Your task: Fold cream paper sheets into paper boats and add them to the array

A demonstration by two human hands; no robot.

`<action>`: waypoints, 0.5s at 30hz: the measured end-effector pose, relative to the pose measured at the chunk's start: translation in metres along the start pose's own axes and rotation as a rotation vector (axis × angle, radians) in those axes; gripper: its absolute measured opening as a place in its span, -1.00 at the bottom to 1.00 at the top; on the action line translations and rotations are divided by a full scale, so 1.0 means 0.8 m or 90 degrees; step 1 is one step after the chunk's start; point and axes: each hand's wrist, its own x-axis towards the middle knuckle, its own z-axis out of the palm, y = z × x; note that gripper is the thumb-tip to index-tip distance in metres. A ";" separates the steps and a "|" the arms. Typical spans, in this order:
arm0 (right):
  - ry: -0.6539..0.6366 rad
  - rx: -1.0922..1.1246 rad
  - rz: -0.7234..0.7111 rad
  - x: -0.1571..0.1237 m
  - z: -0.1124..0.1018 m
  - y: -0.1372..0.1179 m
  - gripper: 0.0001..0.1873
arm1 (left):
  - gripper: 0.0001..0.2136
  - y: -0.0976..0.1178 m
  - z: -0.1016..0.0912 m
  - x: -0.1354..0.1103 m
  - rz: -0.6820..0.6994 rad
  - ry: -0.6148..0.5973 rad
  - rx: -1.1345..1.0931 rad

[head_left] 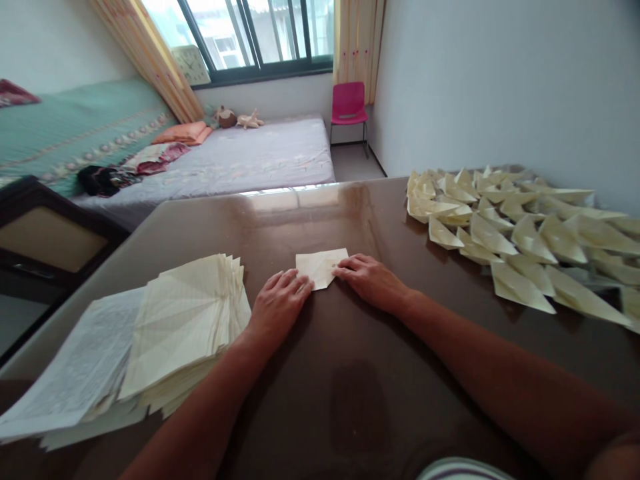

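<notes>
A small folded piece of cream paper (pixel 320 269) lies on the glossy brown table, with its lower corners cut in at a slant. My left hand (pixel 283 297) rests at its left edge, fingers bent and holding that side. At the right edge, my right hand (pixel 373 280) grips the paper between thumb and fingers. A stack of creased cream sheets (pixel 180 320) stands left of my left forearm. Off to the right sits a crowd of folded paper boats (pixel 505 227), packed close together.
White printed sheets (pixel 85 360) stick out from under the cream stack. The brown table (pixel 350 387) reaches toward a bed (pixel 280 150) beyond its far edge. A pink chair (pixel 349 107) stands by the right wall, and a dark cabinet (pixel 45 233) is at the left.
</notes>
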 end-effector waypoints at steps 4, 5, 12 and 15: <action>-0.007 -0.005 0.003 -0.001 0.001 0.001 -0.70 | -0.65 -0.005 -0.002 0.000 -0.008 -0.091 -0.014; -0.009 -0.007 0.004 -0.001 0.001 0.001 -0.70 | -0.64 -0.005 -0.002 0.001 -0.009 -0.101 -0.011; -0.015 -0.020 0.013 0.000 0.001 -0.003 -0.70 | -0.71 0.000 0.001 0.005 -0.027 -0.096 0.015; -0.013 -0.014 0.018 0.000 0.000 -0.004 -0.70 | -0.74 -0.001 -0.001 0.005 -0.023 -0.083 -0.007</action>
